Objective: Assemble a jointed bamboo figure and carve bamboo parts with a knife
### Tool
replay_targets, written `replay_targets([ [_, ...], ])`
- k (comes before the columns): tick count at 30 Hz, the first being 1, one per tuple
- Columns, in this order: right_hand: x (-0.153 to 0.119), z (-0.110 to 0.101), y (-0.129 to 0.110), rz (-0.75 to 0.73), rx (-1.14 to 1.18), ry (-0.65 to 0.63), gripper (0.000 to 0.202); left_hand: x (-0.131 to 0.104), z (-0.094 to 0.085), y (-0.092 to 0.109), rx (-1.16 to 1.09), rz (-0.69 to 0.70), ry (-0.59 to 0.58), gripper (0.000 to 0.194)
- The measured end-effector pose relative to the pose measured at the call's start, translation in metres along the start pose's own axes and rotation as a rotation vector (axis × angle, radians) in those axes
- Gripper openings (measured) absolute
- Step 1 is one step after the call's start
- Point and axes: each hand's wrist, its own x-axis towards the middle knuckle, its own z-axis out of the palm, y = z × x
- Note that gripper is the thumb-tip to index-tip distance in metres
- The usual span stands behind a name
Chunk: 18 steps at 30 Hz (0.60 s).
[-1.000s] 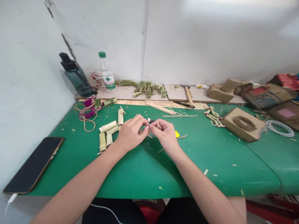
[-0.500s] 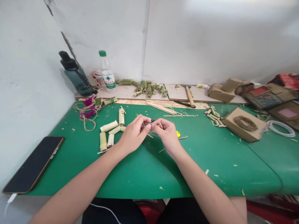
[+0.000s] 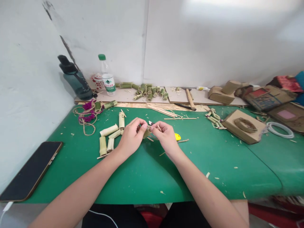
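Note:
My left hand (image 3: 134, 134) and my right hand (image 3: 164, 134) meet over the middle of the green table, fingers pinched close together. Between them is a small bamboo piece (image 3: 147, 133), its top edge held at the left fingertips. A thin stick (image 3: 159, 128) pokes out of my right fingers. What else the right fingertips grip is too small to tell. Just behind the hands lies a small black-and-white item, and a yellow tool (image 3: 177, 136) shows beside my right hand. Left of my hands, bamboo tubes (image 3: 108, 130) lie in a jointed figure shape.
A phone (image 3: 32, 169) lies at the left edge. Behind stand a dark bottle (image 3: 77, 81) and a water bottle (image 3: 109, 83). Cut bamboo tubes (image 3: 149, 91), thin sticks (image 3: 162, 110) and a hammer (image 3: 190, 98) lie at the back. Cardboard pieces (image 3: 244, 126) are at the right.
My hands have drawn slightly apart, so the bamboo piece between them shows more. More of the yellow tool is visible. The whole view has shifted slightly.

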Motion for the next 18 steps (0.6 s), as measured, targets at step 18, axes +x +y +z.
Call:
replay_targets([
  [18,0.001,0.001,0.001,0.032,-0.011,-0.027,0.029,0.003,0.003,0.001,-0.269,-0.148,-0.057,0.009],
])
